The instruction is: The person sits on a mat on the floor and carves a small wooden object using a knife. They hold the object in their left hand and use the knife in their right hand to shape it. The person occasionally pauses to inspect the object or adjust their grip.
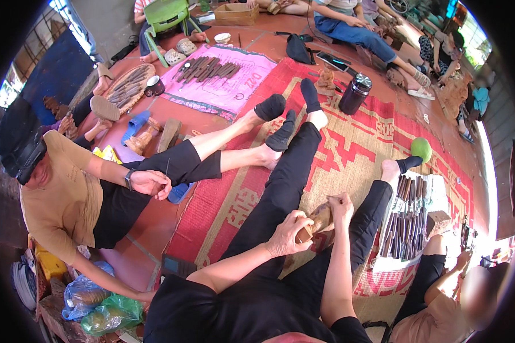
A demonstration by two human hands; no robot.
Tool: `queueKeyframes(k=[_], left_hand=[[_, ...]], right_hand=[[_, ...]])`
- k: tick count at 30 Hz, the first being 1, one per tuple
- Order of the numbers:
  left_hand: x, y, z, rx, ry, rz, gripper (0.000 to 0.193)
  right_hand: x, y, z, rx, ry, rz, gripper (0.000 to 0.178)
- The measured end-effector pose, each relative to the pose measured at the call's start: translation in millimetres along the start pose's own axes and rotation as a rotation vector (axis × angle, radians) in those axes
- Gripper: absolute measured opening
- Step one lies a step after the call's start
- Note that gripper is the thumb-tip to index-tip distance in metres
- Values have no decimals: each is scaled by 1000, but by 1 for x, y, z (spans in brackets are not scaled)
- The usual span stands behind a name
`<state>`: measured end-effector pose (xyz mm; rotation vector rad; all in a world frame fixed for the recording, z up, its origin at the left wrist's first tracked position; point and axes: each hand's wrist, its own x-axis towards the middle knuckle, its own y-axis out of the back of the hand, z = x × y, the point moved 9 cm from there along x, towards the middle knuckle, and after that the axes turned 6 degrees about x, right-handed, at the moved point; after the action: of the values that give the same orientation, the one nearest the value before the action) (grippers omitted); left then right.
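Both hands are on the wood here: the left hand [289,233] wraps the near end of a brown carved wooden block [321,216], fingers curled over its top, with the squared end face showing just beside them. And up at the far end, the right hand [341,208] pinches it between bent fingers and thumb! The block slants between the two hands, above the patterned red-and-tan mat [349,137] and between the wearer's outstretched black-trousered legs; the fingers cover both its ends.

Over to the right, that right leg [373,214] lies between the block and a row of slim, dark-handled tools [404,188] on a pale cloth, a small wooden block [438,222] just beside them. A round green object [422,150] sits by the right foot. Out ahead, a dark tumbler [356,94] stands upright near a small wooden figure [326,80]. On the left, the other leg [280,188] separates the block from a seated co-worker [63,194], whose watch-wearing arm ends in a loosely curled hand [150,184].
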<state>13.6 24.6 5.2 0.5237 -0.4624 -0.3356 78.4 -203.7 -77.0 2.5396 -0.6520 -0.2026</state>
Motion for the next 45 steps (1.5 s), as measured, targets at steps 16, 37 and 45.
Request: queueKeyframes(k=[16,37,45], left_hand=[[3,2,0,15,-32,17,61],[8,-3,1,-7,13,-3,61],[10,-4,6,-6,-14,-6,61]], right_hand=[[12,2,-4,-92,-8,67,26],[-3,-7,26,275,-1,-37,20],[13,4,9,-203,-75,148,26]])
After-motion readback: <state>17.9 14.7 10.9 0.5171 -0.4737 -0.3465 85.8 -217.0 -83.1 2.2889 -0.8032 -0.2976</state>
